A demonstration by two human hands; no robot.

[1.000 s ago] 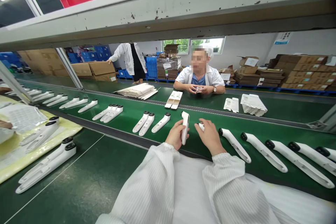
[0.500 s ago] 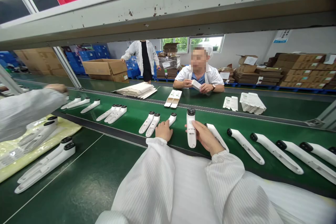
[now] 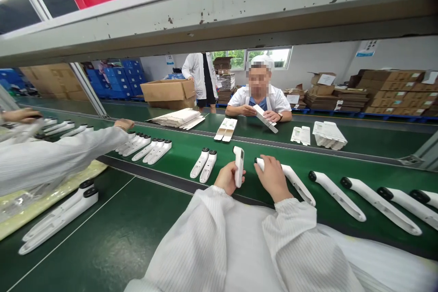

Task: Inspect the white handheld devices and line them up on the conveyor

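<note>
L hand (image 3: 227,179) wrapped round white handheld unit (image 3: 238,164), upright at 12 o'clock. R hand (image 3: 270,178) closed on 2nd unit (image 3: 297,184), 1 o'clock, lying on green conveyor belt (image 3: 222,146). Unit pair (image 3: 203,164) at 11 o'clock, just beside L hand.

The one camera rides on the person's head, facing forward and down, so the left hand (image 3: 226,179) and right hand (image 3: 270,178) sit close in the lower middle of the view (the striped sleeves (image 3: 191,242) loom nearest of all). It looks across a green conveyor belt (image 3: 181,160), beneath a grey shelf (image 3: 205,18), toward the far wall (image 3: 325,57).
</note>
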